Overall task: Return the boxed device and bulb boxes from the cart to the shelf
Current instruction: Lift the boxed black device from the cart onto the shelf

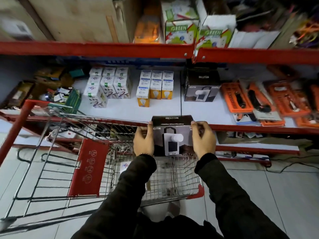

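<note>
I hold a black boxed device (172, 135) with a white lamp pictured on it, above the wire cart (174, 176) and just in front of the shelf's red front edge (250, 129). My left hand (143, 141) grips its left side and my right hand (203, 140) grips its right side. An identical black box (202, 85) stands on the white shelf. To its left stand rows of white-and-orange bulb boxes (155, 87) and white bulb boxes with green print (108, 83). A white box (125, 167) lies in the cart, mostly hidden by my left sleeve.
Orange tool packs (255, 99) fill the shelf's right part. Loose clutter (51, 92) sits at its left end. An upper red shelf (103, 48) overhangs, carrying cardboard and green-and-white boxes (181, 31). The cart's red child-seat flap (88, 168) is at left. Tiled floor lies below.
</note>
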The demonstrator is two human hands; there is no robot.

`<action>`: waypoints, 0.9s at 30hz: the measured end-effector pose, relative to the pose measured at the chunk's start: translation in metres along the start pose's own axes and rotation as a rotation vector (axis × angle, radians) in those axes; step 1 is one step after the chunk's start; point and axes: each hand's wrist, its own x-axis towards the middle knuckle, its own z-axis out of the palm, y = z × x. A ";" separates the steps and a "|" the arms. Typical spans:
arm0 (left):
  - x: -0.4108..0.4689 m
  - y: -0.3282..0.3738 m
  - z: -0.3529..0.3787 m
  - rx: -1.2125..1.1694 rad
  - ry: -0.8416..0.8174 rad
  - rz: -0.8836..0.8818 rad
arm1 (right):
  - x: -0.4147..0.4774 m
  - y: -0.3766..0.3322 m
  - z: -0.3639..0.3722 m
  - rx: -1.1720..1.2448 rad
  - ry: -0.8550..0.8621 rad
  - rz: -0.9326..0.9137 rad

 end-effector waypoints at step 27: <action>0.060 0.058 0.184 0.254 -0.324 0.149 | 0.166 0.030 -0.049 -0.228 -0.101 0.167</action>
